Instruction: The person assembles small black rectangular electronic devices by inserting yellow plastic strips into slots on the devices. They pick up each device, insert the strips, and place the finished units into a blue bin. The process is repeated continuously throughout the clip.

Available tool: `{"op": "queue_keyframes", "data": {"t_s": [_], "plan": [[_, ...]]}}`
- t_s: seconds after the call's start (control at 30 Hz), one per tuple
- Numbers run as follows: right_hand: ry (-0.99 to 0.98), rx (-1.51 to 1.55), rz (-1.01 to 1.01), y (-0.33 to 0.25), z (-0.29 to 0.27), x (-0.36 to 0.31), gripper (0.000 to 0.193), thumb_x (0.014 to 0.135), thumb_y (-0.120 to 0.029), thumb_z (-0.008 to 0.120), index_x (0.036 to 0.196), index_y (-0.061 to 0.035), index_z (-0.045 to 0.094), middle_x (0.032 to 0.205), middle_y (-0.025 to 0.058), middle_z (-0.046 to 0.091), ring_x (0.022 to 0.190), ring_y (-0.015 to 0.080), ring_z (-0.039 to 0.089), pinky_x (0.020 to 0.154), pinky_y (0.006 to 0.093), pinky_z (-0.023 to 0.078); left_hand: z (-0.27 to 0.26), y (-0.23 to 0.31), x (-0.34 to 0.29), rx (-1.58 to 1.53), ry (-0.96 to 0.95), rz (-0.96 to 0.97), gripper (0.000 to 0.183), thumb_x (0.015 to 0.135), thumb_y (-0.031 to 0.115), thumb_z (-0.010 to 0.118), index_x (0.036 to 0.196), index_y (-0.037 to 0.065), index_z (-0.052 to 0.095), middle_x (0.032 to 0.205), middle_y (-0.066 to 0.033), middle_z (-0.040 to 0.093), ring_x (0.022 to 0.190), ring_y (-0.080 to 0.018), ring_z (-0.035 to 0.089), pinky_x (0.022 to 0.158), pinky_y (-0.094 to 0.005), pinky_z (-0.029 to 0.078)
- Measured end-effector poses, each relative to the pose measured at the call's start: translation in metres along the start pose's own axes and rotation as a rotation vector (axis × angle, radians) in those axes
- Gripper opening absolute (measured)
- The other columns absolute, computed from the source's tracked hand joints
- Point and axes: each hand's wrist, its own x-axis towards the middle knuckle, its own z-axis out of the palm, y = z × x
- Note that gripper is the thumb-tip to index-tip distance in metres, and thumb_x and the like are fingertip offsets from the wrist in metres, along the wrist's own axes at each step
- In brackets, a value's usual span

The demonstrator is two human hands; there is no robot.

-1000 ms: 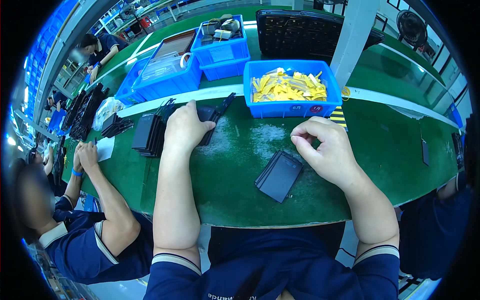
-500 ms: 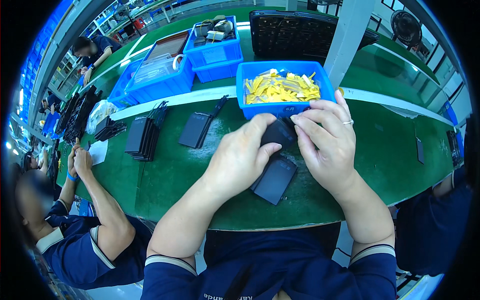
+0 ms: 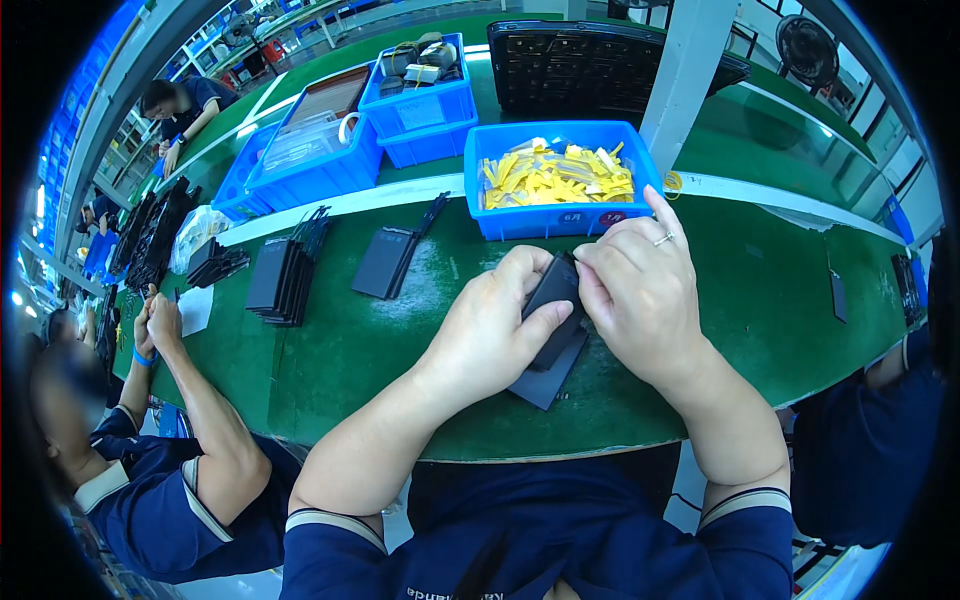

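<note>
My left hand (image 3: 490, 322) is closed on a flat black rectangular pack (image 3: 553, 296), thumb on its near face and fingers behind. The pack is tilted, with its narrow side showing. At its far end, the fingertips of my right hand (image 3: 645, 305) are pinched together; what lies between them is hidden. My right index finger sticks up, away from the pack. Under my hands another black pack (image 3: 546, 386) lies on the green table (image 3: 480, 425), partly covered.
Beyond my hands stands a blue bin (image 3: 545, 222) of yellow strips. To the left are a small pair of black packs (image 3: 385, 262) with leads and a taller stack (image 3: 275, 280). More blue bins (image 3: 320, 170) stand behind. A co-worker's hands (image 3: 160, 322) are far left.
The held pack has turned from showing its broad face to showing its narrow side. Both hands have come slightly nearer to me. My right fingers have drawn together at its far end.
</note>
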Motion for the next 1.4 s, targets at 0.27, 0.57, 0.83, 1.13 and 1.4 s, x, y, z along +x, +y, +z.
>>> {"op": "queue_keyframes", "data": {"t_s": [0.27, 0.57, 0.83, 1.13, 1.4], "plan": [[0.244, 0.005, -0.067, 0.000, -0.012, 0.004, 0.018, 0.074, -0.002, 0.064, 0.091, -0.0023, 0.066, 0.081, 0.0093, 0.061, 0.082, 0.0241, 0.060, 0.098, 0.0508, 0.039, -0.010, -0.004, 0.006, -0.072, 0.097, -0.023, 0.027, 0.086, 0.003, 0.061, 0.109, -0.002, 0.048, 0.093, -0.0080, 0.065, 0.083, -0.0082, 0.060, 0.072, -0.0234, 0.048], [0.414, 1.521, 0.996, 0.028, -0.011, 0.010, 0.022, 0.091, -0.017, 0.056, 0.102, 0.0017, 0.061, 0.092, 0.0102, 0.064, 0.084, 0.0168, 0.060, 0.079, 0.0316, 0.050, -0.014, -0.009, 0.003, -0.166, 0.065, 0.096, 0.033, 0.087, 0.004, 0.061, 0.114, -0.002, 0.045, 0.096, -0.0067, 0.063, 0.085, -0.0078, 0.058, 0.074, -0.0233, 0.048], [-0.264, 1.496, 0.855, 0.027, -0.008, 0.001, 0.017, 0.083, -0.016, 0.070, 0.088, 0.0002, 0.070, 0.081, 0.0057, 0.067, 0.073, 0.0115, 0.061, 0.068, 0.0261, 0.049, -0.015, -0.004, 0.000, -0.088, 0.022, 0.173, 0.033, 0.087, 0.004, 0.061, 0.115, -0.002, 0.045, 0.096, -0.0078, 0.063, 0.088, -0.0086, 0.058, 0.075, -0.0234, 0.048], [-0.338, 1.030, 0.712, 0.022, -0.012, 0.002, 0.012, 0.079, -0.013, 0.072, 0.084, -0.0017, 0.070, 0.076, 0.0037, 0.066, 0.068, 0.0084, 0.059, 0.063, 0.0233, 0.047, -0.010, -0.007, 0.000, -0.034, 0.053, 0.205, 0.033, 0.084, 0.015, 0.064, 0.111, 0.003, 0.049, 0.086, -0.0162, 0.065, 0.079, -0.0288, 0.066, 0.068, -0.0354, 0.049], [-0.354, 0.940, 0.621, 0.026, -0.019, 0.004, 0.014, 0.078, -0.013, 0.071, 0.086, -0.0015, 0.071, 0.077, 0.0063, 0.068, 0.070, 0.0108, 0.062, 0.065, 0.0252, 0.049, -0.013, -0.006, 0.000, -0.036, 0.025, 0.170, 0.033, 0.084, 0.015, 0.064, 0.111, 0.003, 0.049, 0.087, -0.0165, 0.065, 0.080, -0.0294, 0.066, 0.069, -0.0356, 0.049]]}}
